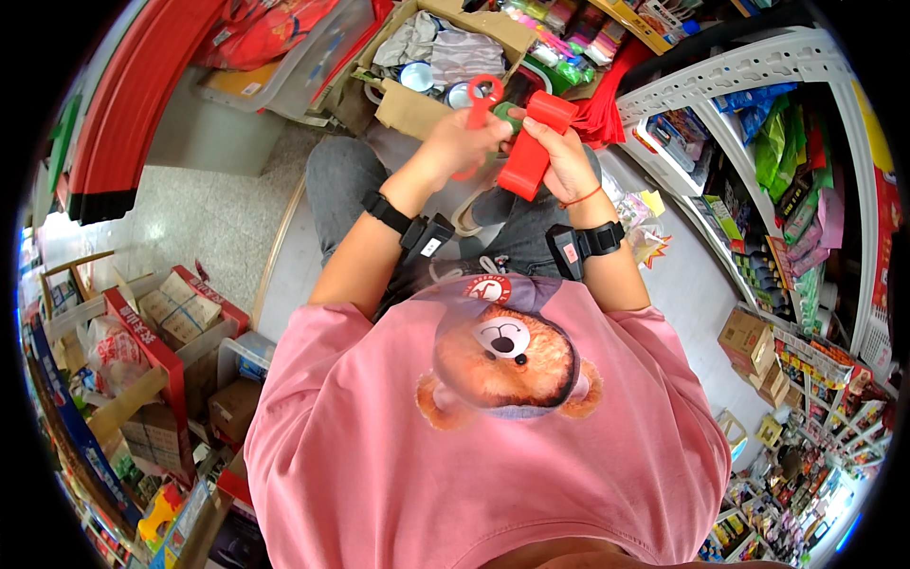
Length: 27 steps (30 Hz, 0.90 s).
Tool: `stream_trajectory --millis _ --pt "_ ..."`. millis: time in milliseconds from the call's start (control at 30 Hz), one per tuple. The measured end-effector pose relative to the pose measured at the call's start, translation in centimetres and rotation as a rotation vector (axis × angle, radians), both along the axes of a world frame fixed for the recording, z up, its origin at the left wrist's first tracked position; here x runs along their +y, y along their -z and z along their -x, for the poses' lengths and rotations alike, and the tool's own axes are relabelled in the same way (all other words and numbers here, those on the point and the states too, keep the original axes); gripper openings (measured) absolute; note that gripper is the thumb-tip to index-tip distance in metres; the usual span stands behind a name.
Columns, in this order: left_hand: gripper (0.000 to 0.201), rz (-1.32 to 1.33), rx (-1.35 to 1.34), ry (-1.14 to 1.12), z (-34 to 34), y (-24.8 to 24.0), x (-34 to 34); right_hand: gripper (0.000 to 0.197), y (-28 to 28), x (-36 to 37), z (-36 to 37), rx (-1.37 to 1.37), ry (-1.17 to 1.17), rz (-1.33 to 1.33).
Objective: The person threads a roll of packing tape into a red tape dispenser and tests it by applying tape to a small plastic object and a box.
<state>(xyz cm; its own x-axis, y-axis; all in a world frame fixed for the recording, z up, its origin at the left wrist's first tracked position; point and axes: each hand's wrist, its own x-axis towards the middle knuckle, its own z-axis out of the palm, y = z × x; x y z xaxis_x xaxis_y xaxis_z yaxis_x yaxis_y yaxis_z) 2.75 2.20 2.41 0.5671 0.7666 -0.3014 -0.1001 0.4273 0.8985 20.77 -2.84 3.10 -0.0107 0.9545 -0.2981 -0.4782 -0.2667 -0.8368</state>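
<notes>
Both my hands are raised close together above my lap. My left hand (pixel 462 145) has its fingers closed around a slim red plastic piece (pixel 484 91) with a round ring at its upper end. More red shows just below that hand. My right hand (pixel 569 163) grips a larger, boxy red plastic piece (pixel 527 161) with rounded ends, thumb on its upper part. Between the hands sits a small green rounded thing (pixel 509 116), partly covered by the fingers. What kind of things these are, I cannot make out.
Ahead stands an open cardboard box (pixel 409 112) with cloth gloves and round cans. White metal shelving (pixel 749 74) with packaged goods rises on the right. A grey bin (pixel 213 137) stands at the far left, and boxes (pixel 180 308) fill the left. Small cartons (pixel 746 341) lie at the right.
</notes>
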Motion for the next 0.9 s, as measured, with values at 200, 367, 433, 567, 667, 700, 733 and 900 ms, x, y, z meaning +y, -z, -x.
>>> stream_trajectory --millis 200,367,433,567,667,700,733,900 --pt "0.02 -0.291 0.136 0.079 -0.9 2.7 -0.3 0.032 0.1 -0.1 0.8 0.172 0.039 0.014" --pt "0.025 -0.207 0.108 0.1 -0.6 0.0 -0.7 0.034 1.9 0.0 -0.1 0.169 0.008 -0.012" --pt "0.025 -0.171 0.052 0.084 -0.5 -0.1 -0.9 0.035 1.3 -0.1 0.3 0.178 0.005 -0.015" --pt "0.025 -0.134 0.034 0.081 -0.4 0.1 -1.0 0.035 0.5 -0.2 0.3 0.164 -0.009 -0.007" --pt "0.024 -0.086 0.025 0.111 -0.4 -0.1 -0.9 0.036 0.3 -0.4 0.2 0.156 0.007 -0.002" --pt "0.025 -0.07 0.019 0.123 -0.4 -0.1 -0.8 0.036 0.5 -0.4 0.0 0.154 0.007 0.001" --pt "0.024 -0.084 0.015 0.099 -0.4 0.3 -0.7 0.036 0.8 -0.3 -0.1 0.151 0.008 0.005" --pt "0.025 -0.23 0.006 -0.13 -0.4 3.3 0.2 0.035 1.4 -0.3 -1.0 0.066 0.098 0.003"
